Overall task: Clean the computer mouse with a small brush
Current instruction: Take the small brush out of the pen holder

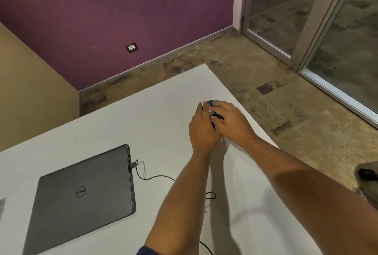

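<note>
Both my hands meet near the far right corner of the white table (143, 123). My left hand (201, 132) is wrapped around a dark object, apparently the computer mouse (214, 125), which is almost wholly hidden. My right hand (232, 122) lies over it from the right, fingers curled on a small blue item with a pale speckled patch, apparently the small brush (212, 109). Only a sliver of each shows between the fingers.
A closed grey laptop (86, 195) lies at the near left. A thin black cable (155, 177) runs from its side under my forearms. The table's right edge is just beside my right hand, with patterned floor below. A dark shoe (368, 172) is on the floor at the right.
</note>
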A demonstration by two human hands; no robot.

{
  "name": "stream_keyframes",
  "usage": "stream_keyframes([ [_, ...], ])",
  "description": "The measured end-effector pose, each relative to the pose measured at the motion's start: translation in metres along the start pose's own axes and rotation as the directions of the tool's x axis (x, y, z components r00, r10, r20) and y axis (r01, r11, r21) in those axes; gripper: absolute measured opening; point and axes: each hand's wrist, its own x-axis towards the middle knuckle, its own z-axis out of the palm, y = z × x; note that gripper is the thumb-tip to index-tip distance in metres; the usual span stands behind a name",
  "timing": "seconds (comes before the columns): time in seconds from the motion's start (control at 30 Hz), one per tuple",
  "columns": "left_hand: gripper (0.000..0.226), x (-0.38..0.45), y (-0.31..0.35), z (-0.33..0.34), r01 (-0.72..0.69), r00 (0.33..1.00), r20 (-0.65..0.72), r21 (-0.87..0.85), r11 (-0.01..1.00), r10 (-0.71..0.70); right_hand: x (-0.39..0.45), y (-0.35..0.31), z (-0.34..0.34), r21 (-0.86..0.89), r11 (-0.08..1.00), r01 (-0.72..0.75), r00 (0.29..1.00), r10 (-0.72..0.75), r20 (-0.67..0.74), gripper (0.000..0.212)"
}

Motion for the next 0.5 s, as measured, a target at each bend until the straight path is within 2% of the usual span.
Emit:
stream_keyframes([
  [0.1, 0.046, -0.001, 0.011, -0.012, -0.070, 0.992, -0.111, -0.040, 0.997, 0.065, -0.008, -0.009, -0.011, 0.072, 0.997, 0.037, 0.995, -0.030, -0.096, 0.031],
  [0.23, 0.033, -0.012, 0.023, -0.027, -0.168, 0.962, -0.223, -0.023, 0.986, 0.158, -0.020, -0.022, -0.026, 0.158, 0.986, 0.057, 0.982, -0.027, -0.187, 0.023],
  [0.37, 0.029, -0.031, 0.033, -0.045, -0.175, 0.967, -0.200, -0.071, 0.982, 0.158, -0.037, -0.038, -0.038, 0.229, 0.972, 0.041, 0.973, 0.013, -0.231, 0.019],
  [0.5, 0.031, -0.067, 0.038, -0.058, -0.108, 0.989, -0.104, -0.058, 0.992, 0.102, -0.066, -0.050, -0.044, 0.345, 0.936, -0.073, 0.975, 0.140, -0.171, 0.022],
])
